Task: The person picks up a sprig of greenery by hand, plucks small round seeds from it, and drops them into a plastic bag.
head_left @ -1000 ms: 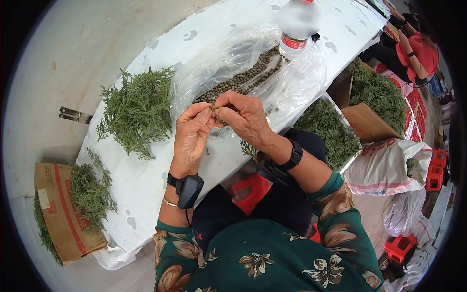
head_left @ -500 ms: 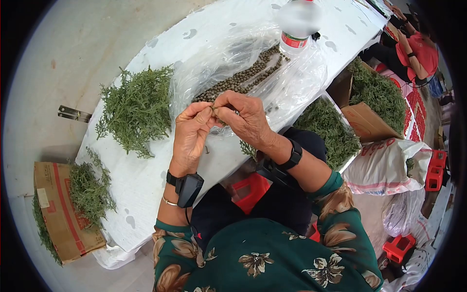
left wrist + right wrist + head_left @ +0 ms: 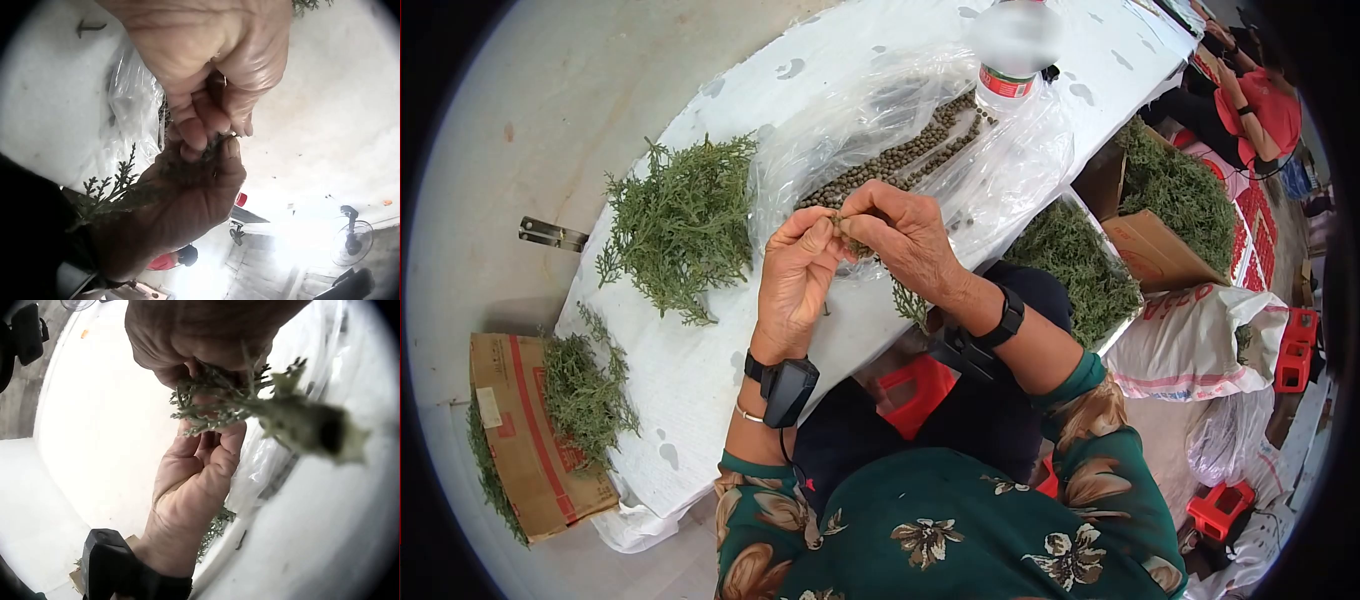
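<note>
My left hand (image 3: 792, 285) and right hand (image 3: 912, 240) meet fingertip to fingertip over the near edge of the plastic bag. Between them they pinch a green evergreen sprig (image 3: 215, 406); its blurred stem end (image 3: 300, 425) points toward the camera in the right wrist view. Leafy tips (image 3: 109, 184) stick out past the right hand in the left wrist view. Just beyond the fingers, rows of small round brown berries (image 3: 900, 155) lie on the clear plastic bag (image 3: 1010, 170). Where the fingertips meet, the fingers themselves hide most of the sprig.
A pile of evergreen sprigs (image 3: 685, 230) lies left on the white table (image 3: 690, 400). A bottle (image 3: 1003, 85) stands at the back. Cardboard boxes (image 3: 550, 470) with greenery flank the table. A red stool (image 3: 915, 395) is below; another person (image 3: 1268, 115) sits far right.
My hands stay in nearly the same place. The right fingers have shifted slightly, and the sprig's leafy end below the right hand hangs a little differently.
</note>
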Demonstrator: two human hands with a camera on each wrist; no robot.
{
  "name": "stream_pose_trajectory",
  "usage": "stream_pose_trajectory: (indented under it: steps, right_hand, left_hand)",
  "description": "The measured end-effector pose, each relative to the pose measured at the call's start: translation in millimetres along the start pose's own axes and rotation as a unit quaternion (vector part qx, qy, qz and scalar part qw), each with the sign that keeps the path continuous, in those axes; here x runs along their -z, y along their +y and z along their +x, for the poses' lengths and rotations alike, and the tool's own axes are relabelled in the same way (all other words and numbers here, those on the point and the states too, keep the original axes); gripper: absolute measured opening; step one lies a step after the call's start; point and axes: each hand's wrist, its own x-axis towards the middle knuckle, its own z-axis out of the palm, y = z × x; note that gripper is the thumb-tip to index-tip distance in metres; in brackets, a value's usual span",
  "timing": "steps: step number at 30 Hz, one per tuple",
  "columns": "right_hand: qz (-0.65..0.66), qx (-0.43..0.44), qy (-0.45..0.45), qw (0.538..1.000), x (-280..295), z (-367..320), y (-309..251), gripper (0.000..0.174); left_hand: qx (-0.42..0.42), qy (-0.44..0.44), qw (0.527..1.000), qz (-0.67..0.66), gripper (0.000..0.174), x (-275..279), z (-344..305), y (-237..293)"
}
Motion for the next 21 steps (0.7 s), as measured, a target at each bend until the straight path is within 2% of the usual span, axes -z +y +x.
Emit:
stream_pose_trajectory:
  steps: [21]
  right_hand:
    - [-0.015, 0.021, 0.015, 1.0, -2.5, -0.6, 1.6, 0.003]
  left_hand:
    - [-0.012, 0.007, 1.0, -0.003, 0.012, -3.8, -1.3, -2.8]
